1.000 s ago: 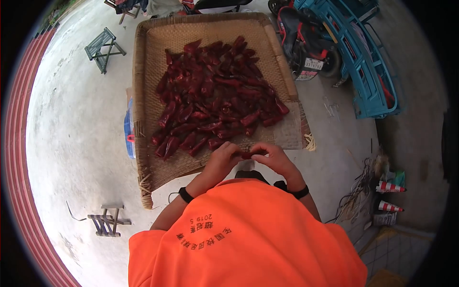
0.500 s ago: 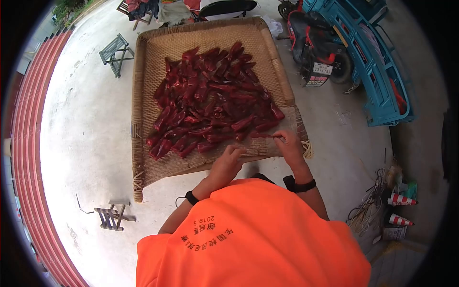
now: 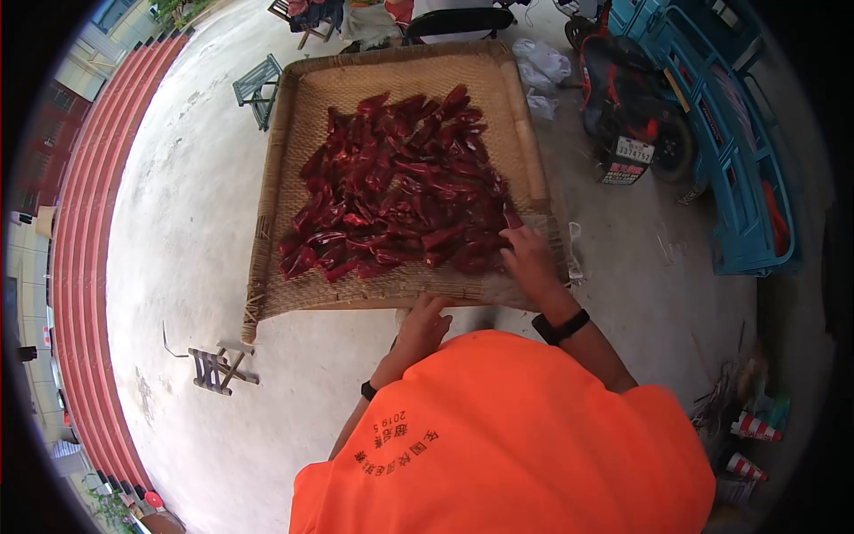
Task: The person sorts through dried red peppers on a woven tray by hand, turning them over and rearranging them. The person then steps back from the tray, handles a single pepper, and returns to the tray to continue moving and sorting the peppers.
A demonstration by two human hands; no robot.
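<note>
A person in an orange shirt (image 3: pixel 507 436) is bending over a big woven tray (image 3: pixel 307 116) that is lying on the concrete ground (image 3: pixel 187 231). A heap of dried red peppers (image 3: pixel 400 191) is covering the middle of the tray, leaving bare weave along the far edge and both sides.

The right hand (image 3: pixel 527 258) is resting on the tray's near right corner, its fingers reaching into the edge of the pepper heap; whether it is gripping a pepper cannot be told, since the fingers are curled down over the pile. The left hand (image 3: pixel 422 325) is sitting at the tray's near edge, just below the rim, fingers loosely bent and holding nothing that can be seen. Each wrist is wearing a dark band.

Around the tray: a small green folding stool (image 3: pixel 258 87) is standing just beyond its far left corner, and a low wooden stool (image 3: pixel 221 369) is standing near its near left corner. White plastic bags (image 3: pixel 543 71) are lying beside its far right corner. Farther to the tray's right, a red scooter (image 3: pixel 627 111) is standing, and past it a blue metal rack (image 3: pixel 743 151). Striped traffic cones (image 3: pixel 752 445) are lying well off to the tray's near right. Red steps (image 3: pixel 80 222) are curving well to the tray's left.
</note>
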